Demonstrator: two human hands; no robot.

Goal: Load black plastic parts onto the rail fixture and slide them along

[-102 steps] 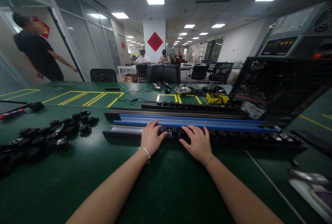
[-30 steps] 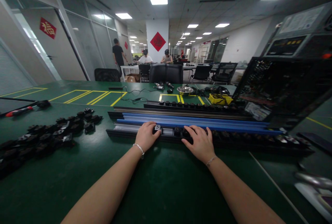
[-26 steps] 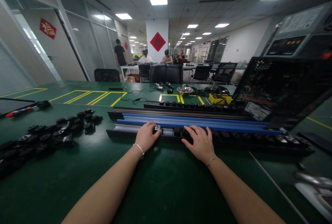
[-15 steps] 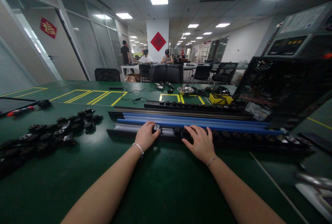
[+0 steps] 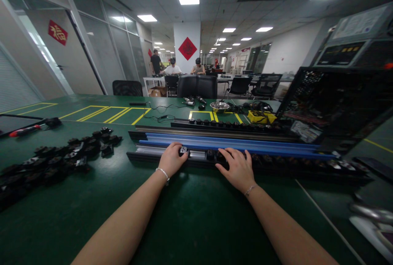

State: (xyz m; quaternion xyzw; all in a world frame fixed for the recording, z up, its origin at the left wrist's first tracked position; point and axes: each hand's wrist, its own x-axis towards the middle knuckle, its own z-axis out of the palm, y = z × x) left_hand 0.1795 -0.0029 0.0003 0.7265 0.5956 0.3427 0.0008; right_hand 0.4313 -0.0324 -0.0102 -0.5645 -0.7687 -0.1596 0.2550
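A long rail (image 5: 197, 155) with a silver channel lies across the green table, and a row of small black modules fills its right part. My left hand (image 5: 172, 159) is closed on a black-and-silver module (image 5: 183, 150) in the channel. Bare channel shows between it and another black module (image 5: 210, 154). My right hand (image 5: 237, 167) rests over the rail just right of that module, fingers bent round a black module mostly hidden beneath them. Right behind the rail runs a blue rail (image 5: 196, 143).
Many loose black modules (image 5: 72, 154) lie at the left, near a red-tipped tool (image 5: 26, 130). Farther back are dark rails, a metal bowl (image 5: 219, 106) and a yellow object (image 5: 260, 117). An open computer case (image 5: 340, 105) stands at right. People are in the background.
My left hand has shifted slightly left with its module, widening the bare stretch of channel. My right hand has hardly moved. A standing person in the background has moved right.
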